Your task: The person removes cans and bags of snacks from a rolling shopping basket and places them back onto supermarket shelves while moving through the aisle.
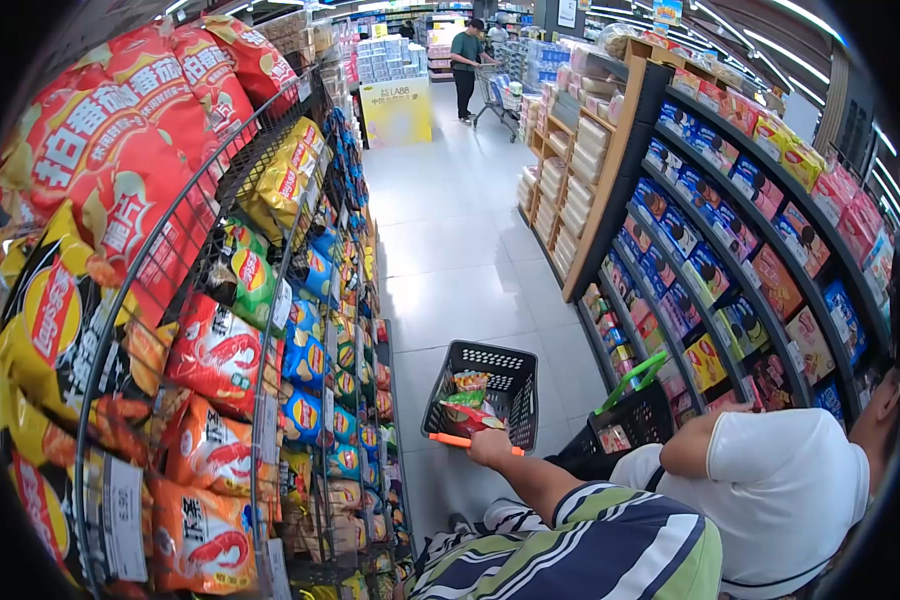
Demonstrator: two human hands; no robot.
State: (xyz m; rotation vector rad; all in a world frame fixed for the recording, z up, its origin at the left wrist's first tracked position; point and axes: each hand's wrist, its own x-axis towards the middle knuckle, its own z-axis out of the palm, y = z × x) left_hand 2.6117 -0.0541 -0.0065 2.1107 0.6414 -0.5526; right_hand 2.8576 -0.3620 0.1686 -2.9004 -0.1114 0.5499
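Observation:
My right hand (490,447) is closed around the orange handle (449,440) of a black plastic shopping basket (515,362). The basket hangs low over the aisle floor, its perforated sides visible. Inside it lie a few snack packets (467,400), partly red and green; their exact kind is too small to read. The striped sleeve (625,530) of my right arm crosses the bottom of the view. My left hand is out of sight.
Shelves of chip bags (215,440) line the left side. A person in a white shirt (785,490) stands close at right, near a black basket with a green handle (635,380). Cookie shelves (710,230) rise behind. Farther ahead, another person (465,65) has a shopping cart (497,100).

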